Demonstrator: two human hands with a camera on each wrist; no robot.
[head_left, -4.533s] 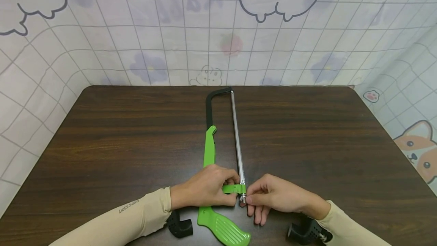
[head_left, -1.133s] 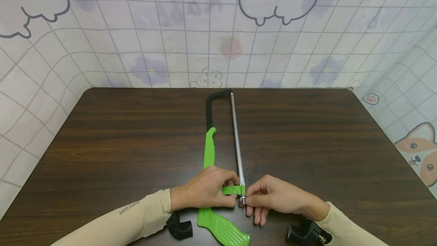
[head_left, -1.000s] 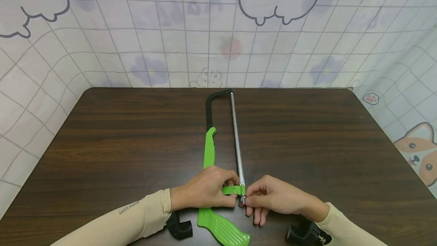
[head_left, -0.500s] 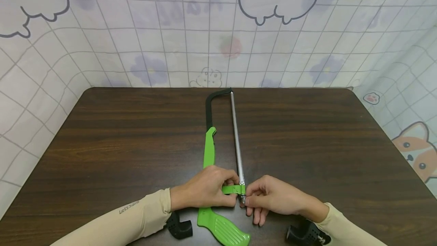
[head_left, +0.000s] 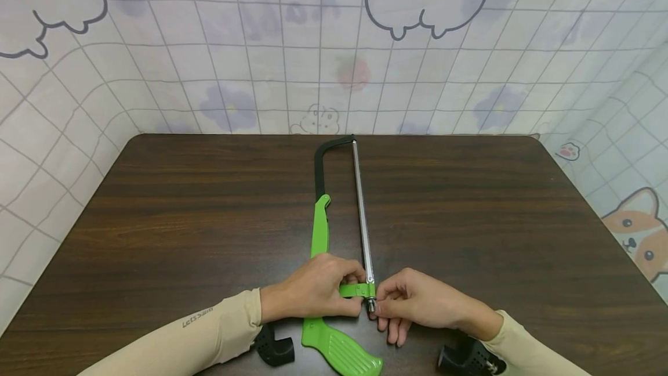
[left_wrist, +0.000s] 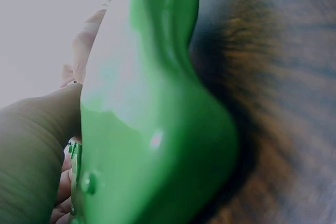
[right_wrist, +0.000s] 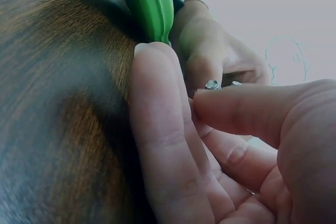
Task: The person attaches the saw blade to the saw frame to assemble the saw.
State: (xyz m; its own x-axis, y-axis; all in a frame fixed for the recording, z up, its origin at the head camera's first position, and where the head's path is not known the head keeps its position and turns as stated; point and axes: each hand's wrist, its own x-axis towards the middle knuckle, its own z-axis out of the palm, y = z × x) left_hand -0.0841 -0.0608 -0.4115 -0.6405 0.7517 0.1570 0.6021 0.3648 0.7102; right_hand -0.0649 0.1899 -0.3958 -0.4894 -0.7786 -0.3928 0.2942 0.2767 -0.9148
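A hacksaw with a green handle (head_left: 341,350), a black front frame (head_left: 320,170) and a silver blade bar (head_left: 362,213) lies on the table, its far end near the back edge. My left hand (head_left: 315,286) grips its green frame near the short green bracket (head_left: 357,290). At the near end of the bar sits a small silver wing nut (head_left: 371,305), pinched between thumb and fingertips of my right hand (head_left: 425,300). In the right wrist view the thumb mostly hides that nut (right_wrist: 212,85). The green handle (left_wrist: 157,150) fills the middle of the left wrist view.
The dark wood table (head_left: 459,208) reaches back to a patterned cloth (head_left: 261,51), which also hangs along both sides. Black wrist-worn devices sit under the left wrist (head_left: 275,348) and the right wrist (head_left: 467,355).
The wing nut shows at differing angles from frame to frame, as my right fingertips turn it slightly. My left hand and the hacksaw stay in place.
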